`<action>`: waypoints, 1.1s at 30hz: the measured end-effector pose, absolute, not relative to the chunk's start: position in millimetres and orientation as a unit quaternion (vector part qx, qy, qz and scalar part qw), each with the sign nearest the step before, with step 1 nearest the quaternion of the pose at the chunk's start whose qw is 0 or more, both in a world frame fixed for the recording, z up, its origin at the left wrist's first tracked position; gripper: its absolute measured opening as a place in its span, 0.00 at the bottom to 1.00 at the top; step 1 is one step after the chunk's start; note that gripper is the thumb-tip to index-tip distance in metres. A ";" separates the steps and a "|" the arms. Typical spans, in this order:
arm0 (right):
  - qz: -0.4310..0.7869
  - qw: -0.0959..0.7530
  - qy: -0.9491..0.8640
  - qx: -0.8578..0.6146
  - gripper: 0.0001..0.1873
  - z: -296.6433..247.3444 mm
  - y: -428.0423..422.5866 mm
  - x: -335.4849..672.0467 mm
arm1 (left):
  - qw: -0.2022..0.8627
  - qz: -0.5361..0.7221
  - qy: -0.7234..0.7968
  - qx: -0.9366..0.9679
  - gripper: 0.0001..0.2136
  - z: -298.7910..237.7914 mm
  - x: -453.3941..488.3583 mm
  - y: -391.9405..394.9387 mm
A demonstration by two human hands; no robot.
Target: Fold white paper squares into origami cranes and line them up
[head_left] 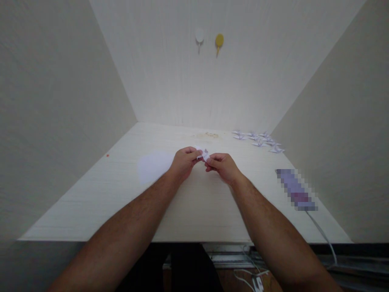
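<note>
A small piece of white origami paper (pixel 206 155), folded with narrow points sticking up, is held between my two hands over the middle of the table. My left hand (pixel 187 160) pinches its left side between thumb and fingers. On the right side, my right hand (pixel 221 164) grips it the same way, the fingertips close to those of the left. Part of the paper is hidden behind the fingers. Flat white paper sheets (pixel 153 165) lie on the table just left of my left hand, partly covered by it.
Several white folded paper cranes (pixel 259 143) stand at the back right of the white table (pixel 200 211). A blurred-out phone-like device (pixel 296 190) with a white cable (pixel 322 233) lies at the right. Two hooks, one white (pixel 199 37) and one yellow (pixel 219 40), are on the back wall.
</note>
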State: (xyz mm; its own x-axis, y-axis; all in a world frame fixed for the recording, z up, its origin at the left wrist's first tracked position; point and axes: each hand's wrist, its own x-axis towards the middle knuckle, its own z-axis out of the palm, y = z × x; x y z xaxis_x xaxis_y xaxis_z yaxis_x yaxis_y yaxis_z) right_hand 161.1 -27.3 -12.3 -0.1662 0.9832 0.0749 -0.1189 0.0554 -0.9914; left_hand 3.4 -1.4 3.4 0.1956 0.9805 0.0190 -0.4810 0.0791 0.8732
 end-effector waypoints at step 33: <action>0.291 0.527 -0.646 -0.469 0.06 -6.1 -31.0 163.4 | 0.662 0.439 0.426 0.433 0.07 -4.1 0.4 3.5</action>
State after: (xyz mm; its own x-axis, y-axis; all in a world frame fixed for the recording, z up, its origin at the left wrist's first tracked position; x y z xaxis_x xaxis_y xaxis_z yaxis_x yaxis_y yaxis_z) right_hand 163.4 -31.0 -6.1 -0.0047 0.9128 0.4084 0.3007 0.3908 -0.8700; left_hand 0.4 3.5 -4.1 0.2523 0.9500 -0.1839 -0.2130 0.2400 0.9471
